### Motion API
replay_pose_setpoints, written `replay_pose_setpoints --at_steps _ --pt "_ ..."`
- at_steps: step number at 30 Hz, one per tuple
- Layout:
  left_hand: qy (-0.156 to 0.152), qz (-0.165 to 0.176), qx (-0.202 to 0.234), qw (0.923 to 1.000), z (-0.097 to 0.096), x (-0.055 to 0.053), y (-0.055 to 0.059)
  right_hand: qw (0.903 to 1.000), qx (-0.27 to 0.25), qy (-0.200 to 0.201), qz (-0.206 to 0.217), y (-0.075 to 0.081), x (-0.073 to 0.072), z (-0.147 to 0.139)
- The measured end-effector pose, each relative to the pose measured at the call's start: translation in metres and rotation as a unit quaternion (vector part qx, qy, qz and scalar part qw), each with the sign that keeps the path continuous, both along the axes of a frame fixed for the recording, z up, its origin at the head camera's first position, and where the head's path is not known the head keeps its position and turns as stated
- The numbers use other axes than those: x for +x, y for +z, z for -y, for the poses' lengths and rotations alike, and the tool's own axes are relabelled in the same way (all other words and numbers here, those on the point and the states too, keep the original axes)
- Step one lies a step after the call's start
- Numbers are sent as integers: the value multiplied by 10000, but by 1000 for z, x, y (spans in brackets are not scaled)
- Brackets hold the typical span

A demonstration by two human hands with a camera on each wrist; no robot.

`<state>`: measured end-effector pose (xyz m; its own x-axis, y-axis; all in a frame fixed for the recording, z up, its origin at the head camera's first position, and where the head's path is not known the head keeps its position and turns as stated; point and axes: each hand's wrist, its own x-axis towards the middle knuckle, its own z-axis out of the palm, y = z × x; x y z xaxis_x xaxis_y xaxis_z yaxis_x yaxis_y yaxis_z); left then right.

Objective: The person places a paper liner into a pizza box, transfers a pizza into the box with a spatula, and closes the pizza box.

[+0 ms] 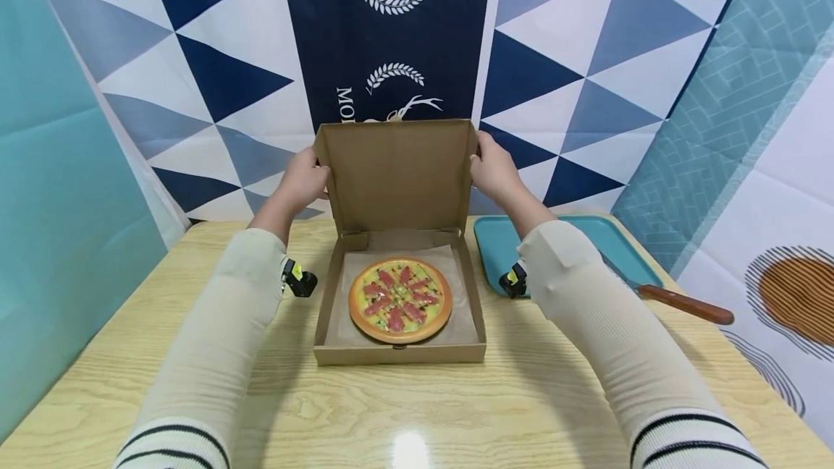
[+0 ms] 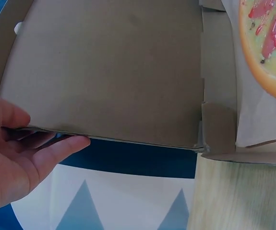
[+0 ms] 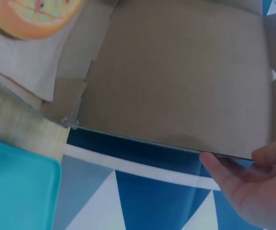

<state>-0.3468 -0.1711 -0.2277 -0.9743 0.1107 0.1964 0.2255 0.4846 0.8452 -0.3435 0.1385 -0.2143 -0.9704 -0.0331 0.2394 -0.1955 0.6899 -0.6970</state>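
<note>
A cardboard pizza box (image 1: 400, 357) stands on the table with its lid (image 1: 400, 179) raised upright at the back. Inside lies a round pizza (image 1: 399, 299) with pink strips of topping, on brown paper (image 1: 461, 302). My left hand (image 1: 305, 178) grips the lid's left edge near its upper corner; in the left wrist view the thumb is on the inner face and the fingers (image 2: 63, 151) are along the edge. Mirroring it, my right hand (image 1: 494, 168) pinches the lid's right edge, and the right wrist view shows its fingers (image 3: 214, 167) at that edge.
Right of the box is a teal tray (image 1: 495, 237), partly covered by my right sleeve. A tool with a wooden handle (image 1: 687, 304) leans over the tray's right rim, its metal part mostly hidden. A patterned cloth (image 1: 254, 85) hangs close behind the lid.
</note>
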Motion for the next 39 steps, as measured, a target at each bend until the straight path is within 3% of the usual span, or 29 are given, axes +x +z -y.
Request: replay_pose_setpoints --at_steps 5,11,16,22,27,33,39 --pt "109 180 702 9973 -1 6 -3 9977 -676 43 48 -1 10 4" --pt "166 616 2305 9710 0 13 3 9861 -1617 63 366 4 21 8" --pt "344 805 2589 9619 -2 19 12 9753 -2034 102 851 13 26 5" --pt "369 994 2522 9619 2 24 17 9572 -2527 346 1365 16 26 -3" --pt "287 927 1994 9751 8 29 16 9485 -2810 495 1379 10 28 -10" --pt "-3 724 1205 9901 19 38 15 9594 -2418 781 1224 -2 38 -19" --pt "-133 427 505 9977 28 49 9 9672 -2104 1036 977 -16 51 -24"
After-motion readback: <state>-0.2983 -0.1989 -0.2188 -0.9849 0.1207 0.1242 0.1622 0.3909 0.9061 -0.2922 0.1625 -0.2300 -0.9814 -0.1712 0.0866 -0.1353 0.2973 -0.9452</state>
